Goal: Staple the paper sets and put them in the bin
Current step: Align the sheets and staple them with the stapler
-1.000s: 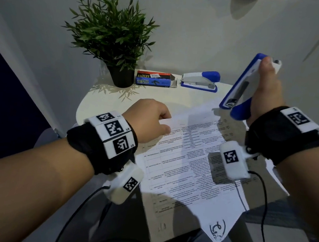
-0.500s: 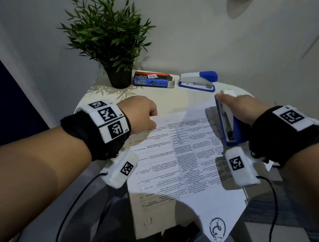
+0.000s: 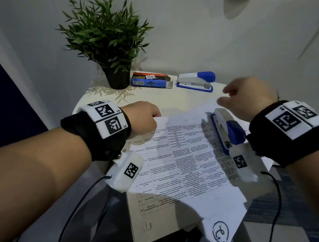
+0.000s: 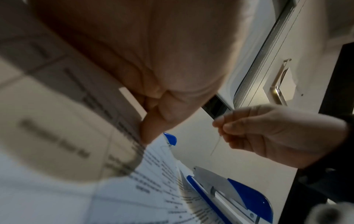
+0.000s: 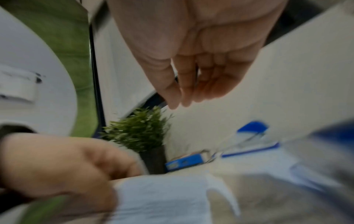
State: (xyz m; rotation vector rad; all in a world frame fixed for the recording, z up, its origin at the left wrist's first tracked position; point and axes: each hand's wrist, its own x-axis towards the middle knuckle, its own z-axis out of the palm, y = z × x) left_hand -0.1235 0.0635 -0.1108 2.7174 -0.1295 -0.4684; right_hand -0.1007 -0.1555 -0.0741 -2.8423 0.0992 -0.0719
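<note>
A set of printed paper sheets [image 3: 180, 162] lies on the small round white table [image 3: 176, 99], its near end hanging over the front edge. My left hand [image 3: 145, 119] pinches the set's top-left corner, thumb [image 4: 149, 128] pressed against the sheet edge. A blue and white stapler [image 3: 226, 131] lies on the set's upper right edge, with nothing touching it. My right hand [image 3: 240, 97] hovers just above and behind that stapler, fingers [image 5: 187, 91] relaxed and empty. No bin is in view.
At the back of the table stand a potted green plant [image 3: 104, 37], a blue box of staples [image 3: 149, 80] and a second blue and white stapler [image 3: 195, 80]. A white wall rises right behind them. Cables hang from both wrists.
My right hand brought the stapler down from the air onto the paper's right edge, let it go and lifted away toward the back. My left hand kept its hold on the corner.
</note>
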